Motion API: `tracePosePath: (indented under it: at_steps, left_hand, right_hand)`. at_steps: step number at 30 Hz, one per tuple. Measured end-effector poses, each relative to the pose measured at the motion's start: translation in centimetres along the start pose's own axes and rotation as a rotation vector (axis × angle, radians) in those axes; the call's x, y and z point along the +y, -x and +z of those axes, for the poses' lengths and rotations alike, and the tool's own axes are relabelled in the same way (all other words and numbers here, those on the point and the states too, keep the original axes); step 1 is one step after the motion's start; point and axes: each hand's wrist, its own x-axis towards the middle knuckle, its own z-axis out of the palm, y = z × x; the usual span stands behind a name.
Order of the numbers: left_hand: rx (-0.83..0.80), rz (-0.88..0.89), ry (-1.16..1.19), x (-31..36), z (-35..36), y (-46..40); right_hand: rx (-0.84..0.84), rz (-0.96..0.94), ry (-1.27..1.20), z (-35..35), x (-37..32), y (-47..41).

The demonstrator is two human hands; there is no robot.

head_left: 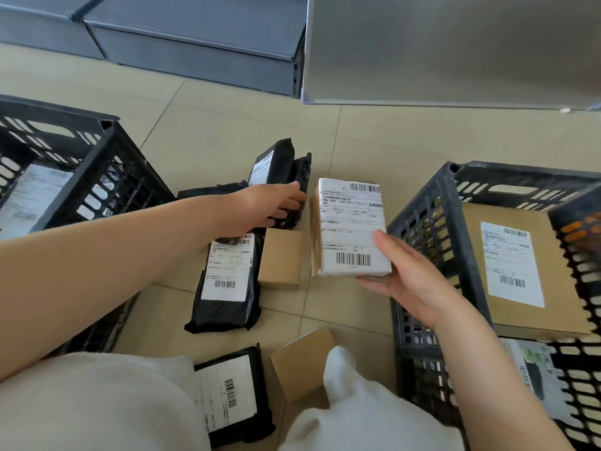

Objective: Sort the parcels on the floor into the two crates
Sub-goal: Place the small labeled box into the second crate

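Note:
My right hand (405, 275) grips a white-labelled box parcel (351, 222) by its near right corner and holds it above the floor, just left of the right crate (429, 222). My left hand (273, 203) reaches over the pile and touches a black bag parcel (294, 219); whether it grips it I cannot tell. Other parcels lie on the floor: an upright black bag (273, 164), a flat black bag with a label (227, 278), a small brown box (281, 257), another brown box (300, 362) and a black bag (232, 395) by my knees.
The left crate (97, 177) holds a labelled parcel (32, 196). The right crate holds a flat brown box (517, 271) and a grey packet (533, 375). Grey shelving (195, 50) and a panel (455, 50) stand behind. My white-clad knees (97, 402) fill the foreground.

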Motion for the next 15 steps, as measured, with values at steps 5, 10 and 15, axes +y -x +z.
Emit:
tracePosePath:
  at_steps: [5, 10, 15]
  left_hand:
    - [0.035, 0.052, -0.051, 3.5, 3.3, 1.0]
    - [-0.1, 0.153, -0.079, 6.5, 8.1, 2.3]
    - [-0.284, 0.206, -0.269, 7.5, 12.1, 3.2]
  right_hand:
    - [0.112, -0.049, -0.06, -2.7, -1.8, 2.7]
    - [0.254, -0.175, -0.048, -7.2, -4.1, 7.1]
    - [0.369, -0.222, -0.093, -11.9, -3.8, 10.6]
